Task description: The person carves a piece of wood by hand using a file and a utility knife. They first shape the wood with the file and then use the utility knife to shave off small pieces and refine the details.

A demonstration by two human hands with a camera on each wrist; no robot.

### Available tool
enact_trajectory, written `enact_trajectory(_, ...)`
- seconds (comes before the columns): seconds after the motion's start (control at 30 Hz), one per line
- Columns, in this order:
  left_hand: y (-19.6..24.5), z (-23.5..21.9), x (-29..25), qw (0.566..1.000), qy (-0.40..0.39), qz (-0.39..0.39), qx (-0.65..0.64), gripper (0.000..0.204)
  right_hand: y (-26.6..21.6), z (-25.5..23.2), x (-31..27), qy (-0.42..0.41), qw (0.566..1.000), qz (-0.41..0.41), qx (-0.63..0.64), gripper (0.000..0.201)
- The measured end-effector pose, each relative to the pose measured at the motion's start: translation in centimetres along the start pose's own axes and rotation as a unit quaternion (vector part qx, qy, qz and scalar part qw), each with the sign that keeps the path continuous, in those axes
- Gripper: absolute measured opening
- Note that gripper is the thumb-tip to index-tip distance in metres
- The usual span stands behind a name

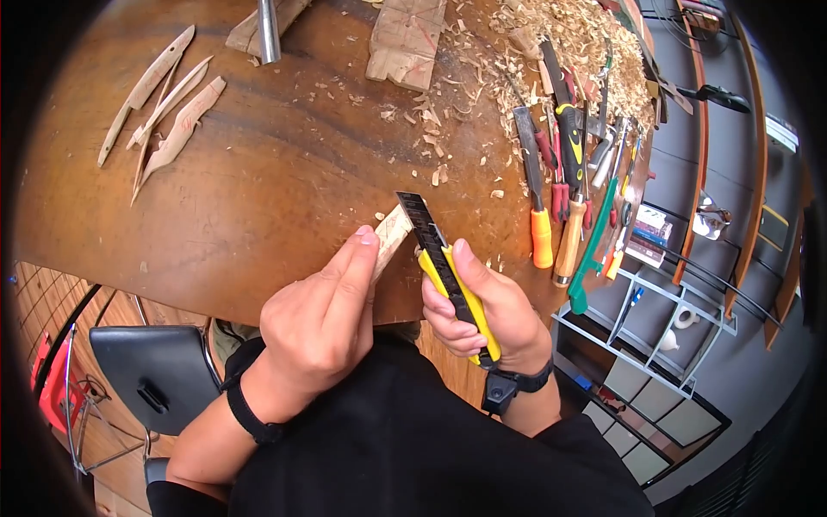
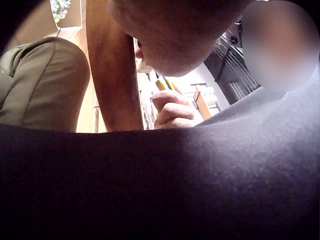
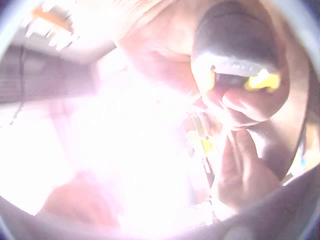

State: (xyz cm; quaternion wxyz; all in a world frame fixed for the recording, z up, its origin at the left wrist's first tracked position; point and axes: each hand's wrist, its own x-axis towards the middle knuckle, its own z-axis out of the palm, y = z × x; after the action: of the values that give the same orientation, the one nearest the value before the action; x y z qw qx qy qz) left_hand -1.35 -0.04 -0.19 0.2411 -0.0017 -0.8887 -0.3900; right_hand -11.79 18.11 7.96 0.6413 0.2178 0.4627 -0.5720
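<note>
My left hand point(image 1: 319, 310) grips a short, pale strip of wood point(image 1: 394, 239) near the table's front edge, its far end sticking out past the fingertips. In my right hand point(image 1: 491, 310) is a yellow and black utility knife point(image 1: 457, 289), gripped around the handle with the thumb along its side. The dark blade point(image 1: 415, 211) is extended and lies across the far end of the wood strip. In the left wrist view, the curled fingers of the right hand point(image 2: 174, 109) show below the yellow knife. Glare washes out much of the right wrist view, where the knife's butt end point(image 3: 235, 75) shows.
Several carved wood pieces point(image 1: 181, 129) lie at the table's far left. A wood block point(image 1: 407, 43) and a metal tube point(image 1: 269, 33) are at the back. Chisels and other tools point(image 1: 568, 172) line the right side beside heaped shavings point(image 1: 577, 34). A chair point(image 1: 155, 370) stands at the left.
</note>
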Motion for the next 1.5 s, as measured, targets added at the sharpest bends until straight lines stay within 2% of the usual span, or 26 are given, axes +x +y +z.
enact_trajectory(0.1,-0.1,-0.1,0.1,1.000,0.000,-0.005,-0.005,0.044,1.5,0.1,0.4,0.005,0.998,-0.037,-0.041,0.064)
enact_trajectory(0.13,0.0,-0.2,0.1,1.000,-0.003,-0.008,-0.010,0.044,2.4,0.4,0.6,0.095,0.972,-0.115,-0.181,0.060)
enact_trajectory(0.17,0.0,-0.2,0.2,1.000,-0.007,-0.010,-0.016,0.044,3.1,0.8,0.7,0.182,0.912,-0.191,-0.314,0.055)
enact_trajectory(0.2,0.1,-0.3,0.2,1.000,-0.006,-0.011,-0.015,0.044,3.4,1.3,0.6,0.182,0.912,-0.191,-0.316,0.055)
enact_trajectory(0.27,0.3,-0.4,0.2,0.999,-0.019,-0.029,-0.024,0.045,3.6,2.3,0.3,0.301,0.760,-0.252,-0.517,0.044)
enact_trajectory(0.33,0.0,-0.2,0.1,0.999,-0.010,-0.021,-0.034,0.046,4.0,2.7,0.1,0.308,0.758,-0.248,-0.518,0.040)
enact_trajectory(0.4,-0.1,-0.1,0.1,0.999,-0.003,-0.014,-0.046,0.046,4.5,2.6,0.1,0.339,0.699,-0.251,-0.578,0.041)
enact_trajectory(0.43,-0.1,-0.2,0.1,0.999,-0.006,-0.013,-0.047,0.047,4.4,2.5,0.2,0.339,0.699,-0.249,-0.578,0.041)
enact_trajectory(0.5,-0.2,-0.3,0.1,0.999,-0.012,-0.013,-0.050,0.048,4.3,2.5,0.3,0.355,0.651,-0.253,-0.621,0.042)
enact_trajectory(0.73,0.0,-0.6,0.1,0.999,-0.030,-0.014,-0.025,0.047,2.1,3.1,1.7,0.355,0.631,-0.246,-0.644,0.043)
enact_trajectory(0.83,0.0,-0.4,0.0,0.999,-0.023,-0.013,-0.022,0.046,2.5,2.2,1.7,0.342,0.655,-0.254,-0.624,0.045)
enact_trajectory(0.9,-0.1,-0.2,0.1,1.000,-0.009,-0.008,-0.028,0.046,2.2,1.2,1.7,0.241,0.824,-0.246,-0.450,0.053)
enact_trajectory(0.93,-0.1,-0.2,0.1,0.999,-0.002,-0.011,-0.035,0.046,1.5,0.8,1.3,0.242,0.824,-0.248,-0.448,0.053)
enact_trajectory(0.97,-0.1,-0.1,0.2,0.999,0.005,-0.015,-0.041,0.045,0.6,0.3,0.7,0.150,0.932,-0.153,-0.291,0.056)
enact_trajectory(1.0,-0.1,-0.1,0.2,0.999,0.005,-0.015,-0.040,0.045,0.1,0.1,0.3,0.049,0.990,-0.049,-0.119,0.061)
enact_trajectory(1.07,0.1,-0.1,0.3,0.998,0.009,-0.026,-0.048,0.045,0.1,0.7,0.2,0.037,0.994,-0.040,-0.094,0.063)
enact_trajectory(1.13,0.4,-0.5,0.3,0.998,-0.006,-0.044,-0.054,0.044,0.9,1.3,0.2,0.113,0.973,-0.090,-0.183,0.061)
enact_trajectory(1.17,0.6,-0.7,0.3,0.996,-0.023,-0.060,-0.063,0.044,1.9,0.9,0.7,0.130,0.947,-0.156,-0.248,0.053)
enact_trajectory(1.2,0.6,-0.7,0.4,0.996,-0.023,-0.060,-0.063,0.044,2.6,0.9,0.7,0.129,0.947,-0.157,-0.249,0.053)
enact_trajectory(1.23,0.6,-0.8,0.4,0.996,-0.028,-0.059,-0.062,0.044,3.1,1.3,0.7,0.220,0.858,-0.222,-0.408,0.048)
enact_trajectory(1.27,0.6,-0.8,0.4,0.996,-0.034,-0.059,-0.061,0.044,3.3,1.7,0.7,0.300,0.729,-0.277,-0.549,0.043)
enact_trajectory(1.3,0.6,-0.7,0.5,0.996,-0.034,-0.060,-0.062,0.044,3.2,2.0,0.5,0.319,0.706,-0.257,-0.578,0.040)
enact_trajectory(1.33,0.5,-0.7,0.4,0.996,-0.037,-0.054,-0.060,0.045,3.3,2.0,0.5,0.319,0.707,-0.255,-0.577,0.040)
enact_trajectory(1.4,0.4,-0.8,0.3,0.996,-0.043,-0.051,-0.061,0.045,3.4,2.0,0.7,0.352,0.641,-0.257,-0.632,0.042)
enact_trajectory(1.5,0.1,-0.9,0.3,0.997,-0.064,-0.033,-0.038,0.048,3.0,2.1,0.8,0.351,0.629,-0.259,-0.644,0.043)
